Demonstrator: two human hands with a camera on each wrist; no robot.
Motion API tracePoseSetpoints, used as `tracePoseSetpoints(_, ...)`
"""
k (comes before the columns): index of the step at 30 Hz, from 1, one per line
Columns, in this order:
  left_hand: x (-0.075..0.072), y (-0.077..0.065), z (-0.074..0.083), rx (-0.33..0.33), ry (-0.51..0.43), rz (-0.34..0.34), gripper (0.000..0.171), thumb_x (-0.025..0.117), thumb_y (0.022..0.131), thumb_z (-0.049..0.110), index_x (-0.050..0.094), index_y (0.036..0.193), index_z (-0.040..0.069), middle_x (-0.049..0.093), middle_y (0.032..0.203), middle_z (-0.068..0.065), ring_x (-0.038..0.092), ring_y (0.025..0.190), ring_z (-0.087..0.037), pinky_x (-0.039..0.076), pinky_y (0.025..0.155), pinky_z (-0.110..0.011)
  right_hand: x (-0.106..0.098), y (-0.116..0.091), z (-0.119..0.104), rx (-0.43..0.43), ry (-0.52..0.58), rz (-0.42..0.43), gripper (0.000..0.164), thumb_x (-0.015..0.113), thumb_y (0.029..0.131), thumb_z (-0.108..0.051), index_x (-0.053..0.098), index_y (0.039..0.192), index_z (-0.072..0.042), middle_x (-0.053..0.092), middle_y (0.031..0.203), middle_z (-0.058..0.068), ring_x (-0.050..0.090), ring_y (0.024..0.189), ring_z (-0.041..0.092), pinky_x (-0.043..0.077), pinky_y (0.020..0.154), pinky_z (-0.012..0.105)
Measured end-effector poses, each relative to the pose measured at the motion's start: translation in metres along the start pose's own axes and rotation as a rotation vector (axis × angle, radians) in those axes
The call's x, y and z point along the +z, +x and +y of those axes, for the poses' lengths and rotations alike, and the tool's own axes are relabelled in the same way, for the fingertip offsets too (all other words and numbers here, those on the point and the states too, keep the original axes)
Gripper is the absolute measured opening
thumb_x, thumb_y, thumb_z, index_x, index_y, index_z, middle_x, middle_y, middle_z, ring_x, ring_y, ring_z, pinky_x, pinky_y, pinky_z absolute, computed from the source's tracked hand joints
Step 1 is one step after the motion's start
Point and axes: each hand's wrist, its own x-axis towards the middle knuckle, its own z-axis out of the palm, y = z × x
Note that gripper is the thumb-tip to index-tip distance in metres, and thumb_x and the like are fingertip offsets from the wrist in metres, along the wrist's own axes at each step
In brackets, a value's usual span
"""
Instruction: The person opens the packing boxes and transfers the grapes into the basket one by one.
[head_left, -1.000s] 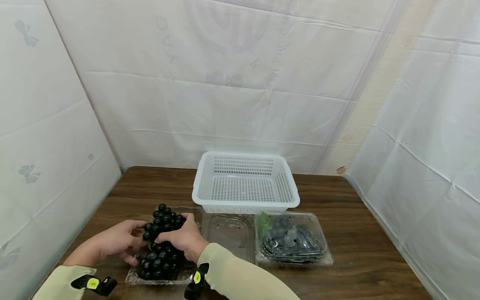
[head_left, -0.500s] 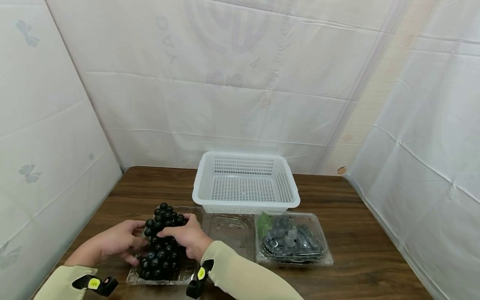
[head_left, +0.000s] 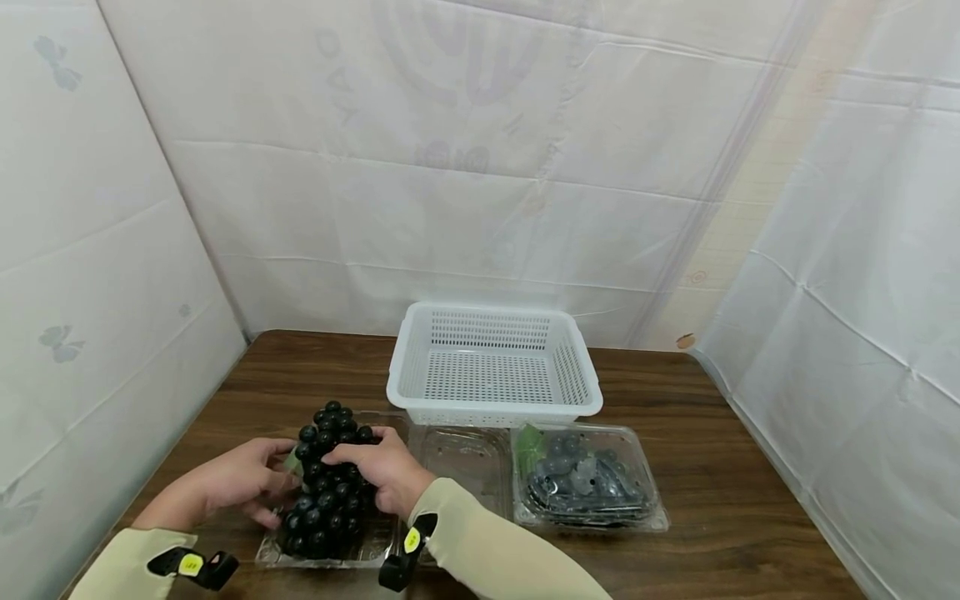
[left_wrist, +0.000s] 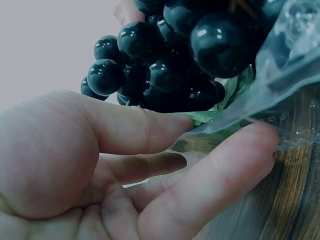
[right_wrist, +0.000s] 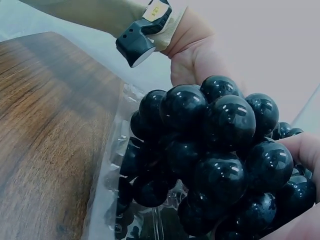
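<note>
A bunch of dark, glossy grapes [head_left: 326,504] stands partly raised in an opened clear plastic box [head_left: 378,550] at the table's left front. My right hand [head_left: 390,473] grips the bunch from the right, thumb across its front. On the other side, my left hand [head_left: 243,483] pinches the box's edge between thumb and fingers, as the left wrist view shows with the clear rim [left_wrist: 240,112]. Green leaf-like material [left_wrist: 212,116] shows beneath the grapes. The right wrist view has the grapes [right_wrist: 220,175] close up, hiding most of the box floor.
Behind the box is a white perforated basket [head_left: 495,414] with nothing in it. The box's flat clear lid [head_left: 468,467] lies to its right. Beyond the lid sits a closed clear box [head_left: 588,479] of dark grapes. White sheeting [head_left: 480,208] surrounds the wooden table [head_left: 735,500].
My right hand has shifted slightly right, and the top of the grape bunch has risen a little with it. The left hand stays at the box's edge, where a bit of green now shows.
</note>
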Motion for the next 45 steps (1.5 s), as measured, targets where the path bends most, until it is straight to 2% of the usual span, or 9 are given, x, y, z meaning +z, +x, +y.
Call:
tracePoseSetpoints(2,-0.001,-0.001,-0.001,0.017,-0.010,-0.014,0.076,0.059,0.096,0.000,0.013,0.153,-0.021,0.062,0.120,-0.027,0.070,0.099,-0.028,0.065,0.072,-0.046,-0.001,0.000,-0.001,0.007,0.007,-0.012,0.081,0.086,0.074,-0.015,0.045,0.143,-0.013,0.046,0.141,0.020,0.048,0.128,0.040,0.042,0.108,0.061)
tracePoseSetpoints(6,-0.001,-0.001,-0.002,0.041,-0.020,-0.044,0.074,0.059,0.092,-0.001,0.019,0.152,-0.019,0.067,0.111,-0.016,0.070,0.097,-0.026,0.065,0.068,-0.044,-0.003,-0.001,-0.003,0.019,0.037,-0.037,0.081,0.085,0.075,-0.014,0.044,0.146,-0.014,0.049,0.140,0.018,0.053,0.123,0.037,0.046,0.105,0.058)
tracePoseSetpoints(9,-0.001,-0.001,-0.001,0.033,-0.021,-0.046,0.080,0.059,0.091,-0.001,0.013,0.154,-0.020,0.067,0.113,-0.017,0.071,0.097,-0.027,0.065,0.068,-0.043,-0.004,0.000,-0.004,0.028,0.086,-0.076,0.080,0.084,0.077,-0.012,0.043,0.145,-0.014,0.056,0.129,0.014,0.061,0.110,0.030,0.053,0.096,0.051)
tracePoseSetpoints(13,-0.001,0.000,-0.001,0.014,-0.014,-0.019,0.081,0.055,0.087,-0.007,0.011,0.154,-0.020,0.066,0.117,-0.019,0.071,0.098,-0.028,0.065,0.069,-0.044,-0.007,0.001,-0.004,0.039,0.129,-0.121,0.078,0.083,0.078,-0.012,0.041,0.145,-0.015,0.060,0.123,0.011,0.066,0.105,0.029,0.056,0.092,0.049)
tracePoseSetpoints(20,-0.001,0.000,-0.002,0.033,-0.024,-0.016,0.073,0.060,0.091,-0.006,0.022,0.151,-0.019,0.066,0.121,-0.018,0.072,0.101,-0.031,0.065,0.070,-0.046,-0.011,0.000,-0.009,0.029,0.159,-0.179,0.066,0.081,0.080,-0.014,0.046,0.137,-0.017,0.066,0.119,0.009,0.070,0.100,0.026,0.059,0.088,0.045)
tracePoseSetpoints(24,-0.001,0.001,-0.004,0.045,-0.024,-0.018,0.068,0.061,0.091,-0.005,0.027,0.148,-0.020,0.068,0.115,-0.016,0.072,0.100,-0.030,0.065,0.069,-0.046,-0.011,-0.001,-0.010,0.014,0.176,-0.194,0.061,0.081,0.079,-0.011,0.048,0.131,-0.018,0.069,0.114,0.007,0.072,0.095,0.023,0.060,0.083,0.042)
tracePoseSetpoints(34,-0.001,0.001,-0.007,0.061,-0.028,-0.028,0.053,0.061,0.093,-0.002,0.041,0.140,-0.017,0.071,0.109,-0.013,0.073,0.095,-0.030,0.065,0.069,-0.046,-0.011,-0.006,-0.016,0.000,0.196,-0.213,0.067,0.078,0.080,-0.009,0.046,0.138,-0.018,0.069,0.117,0.008,0.070,0.101,0.025,0.059,0.089,0.046)
tracePoseSetpoints(38,-0.001,0.000,-0.008,0.067,-0.027,-0.025,0.048,0.061,0.093,-0.002,0.045,0.136,-0.015,0.072,0.109,-0.012,0.073,0.095,-0.030,0.064,0.069,-0.047,-0.013,-0.009,-0.020,-0.011,0.194,-0.225,0.060,0.077,0.080,-0.008,0.049,0.132,-0.018,0.069,0.118,0.008,0.070,0.102,0.025,0.058,0.089,0.046)
tracePoseSetpoints(45,-0.001,-0.001,-0.007,0.088,-0.014,-0.029,0.042,0.063,0.099,0.008,0.049,0.133,-0.013,0.070,0.104,-0.011,0.073,0.091,-0.029,0.065,0.069,-0.047,-0.016,-0.011,-0.031,-0.040,0.206,-0.235,0.055,0.077,0.081,-0.007,0.053,0.129,-0.018,0.072,0.116,0.008,0.072,0.098,0.024,0.060,0.085,0.044)
